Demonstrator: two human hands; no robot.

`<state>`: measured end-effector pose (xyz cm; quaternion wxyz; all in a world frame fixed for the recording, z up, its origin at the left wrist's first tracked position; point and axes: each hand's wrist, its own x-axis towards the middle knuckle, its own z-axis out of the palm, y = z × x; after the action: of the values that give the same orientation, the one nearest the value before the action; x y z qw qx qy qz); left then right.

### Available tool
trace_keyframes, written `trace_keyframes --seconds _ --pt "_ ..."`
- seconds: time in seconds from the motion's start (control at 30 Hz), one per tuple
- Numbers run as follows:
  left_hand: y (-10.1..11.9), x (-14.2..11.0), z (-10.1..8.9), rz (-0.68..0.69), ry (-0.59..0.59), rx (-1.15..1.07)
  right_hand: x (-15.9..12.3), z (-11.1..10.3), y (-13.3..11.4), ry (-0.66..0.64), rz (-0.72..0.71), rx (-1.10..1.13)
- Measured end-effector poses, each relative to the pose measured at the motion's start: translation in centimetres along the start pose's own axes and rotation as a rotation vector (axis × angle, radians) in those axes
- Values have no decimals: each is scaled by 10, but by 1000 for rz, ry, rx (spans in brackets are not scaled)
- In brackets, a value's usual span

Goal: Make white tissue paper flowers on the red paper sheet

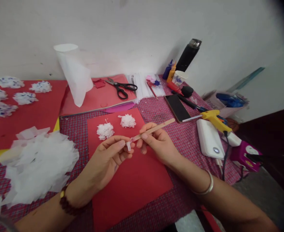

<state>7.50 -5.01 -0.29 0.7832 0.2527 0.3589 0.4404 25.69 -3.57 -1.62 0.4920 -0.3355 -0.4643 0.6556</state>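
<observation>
At the far left, white puffs flecked with blue point(25, 98) sat on a red sheet point(1, 135), and nearer the person a broad heap of white squares point(42, 164) lay loosely overlapped. A white roll point(73, 71) stood behind, leaning towards the wall, with black-handled scissors point(124, 88) lying open to its right.

In the middle, the left hand point(111, 156) had its grip closed in a fine pinch, thumb against fingertips, around a small white piece point(128, 146). That piece was held above a red card point(129, 190), just on the near side of two small white puffs point(105, 130) resting there. Just to the right, the right hand point(161, 141) grasped a wooden stick point(157, 127) between thumb and fingers, its lower end pointing at the piece; whether the two touched was too small to tell.

The step in hand looked like working the stick's end against or close to the pinched piece. The next move seemed to call for a steady left pinch and a light, precise turn of the stick, so that the piece would neither slip nor tear.

Farther right on the cloth-covered surface point(151, 111) lay a phone point(177, 108), a white power bank point(209, 138) and a yellow glue gun point(213, 119).
</observation>
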Motion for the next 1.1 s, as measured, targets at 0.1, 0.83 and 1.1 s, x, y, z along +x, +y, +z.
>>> trace_keyframes --seconds 0.1,0.83,1.1 --pt "2 1 -1 3 1 11 -1 0 1 16 -5 -17" --pt "-2 7 5 211 107 324 -7 3 -1 -12 8 99" --pt "-3 6 3 243 50 501 -5 4 4 127 -112 -51"
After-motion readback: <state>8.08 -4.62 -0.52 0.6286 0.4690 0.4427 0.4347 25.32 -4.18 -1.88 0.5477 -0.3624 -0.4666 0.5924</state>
